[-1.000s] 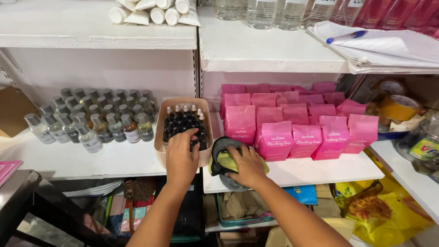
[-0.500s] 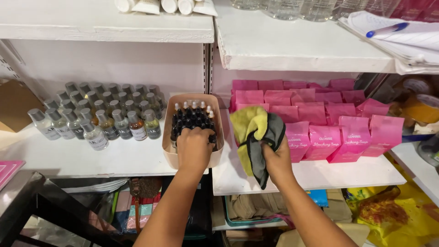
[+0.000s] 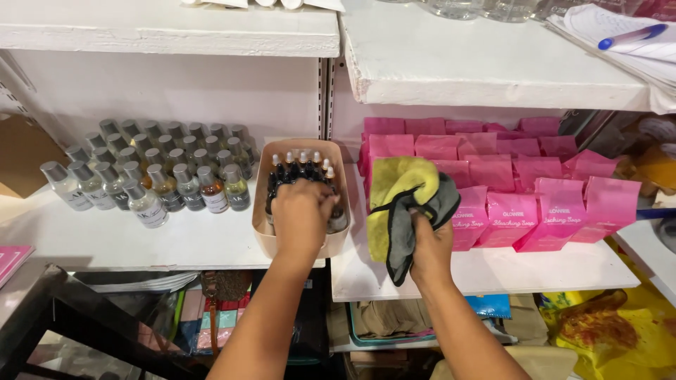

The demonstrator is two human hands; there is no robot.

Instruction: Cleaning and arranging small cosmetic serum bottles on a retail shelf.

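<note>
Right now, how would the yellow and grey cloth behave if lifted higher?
Probably floppy: the cloth droops in folds below the right hand. Likely light, since one hand bunches it clear of the shelf. It seems soft, not slippery.

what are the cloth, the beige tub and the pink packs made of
Cloth: soft fabric, likely microfibre, yellow and grey with dark stitched edging; it drapes and bunches in the right hand.
Beige tub: looks like matte moulded plastic, with smooth rounded corners; the left hand reaches into it.
Pink packs: seemingly thin paper or film pouches, with creased, folded tops.
</note>
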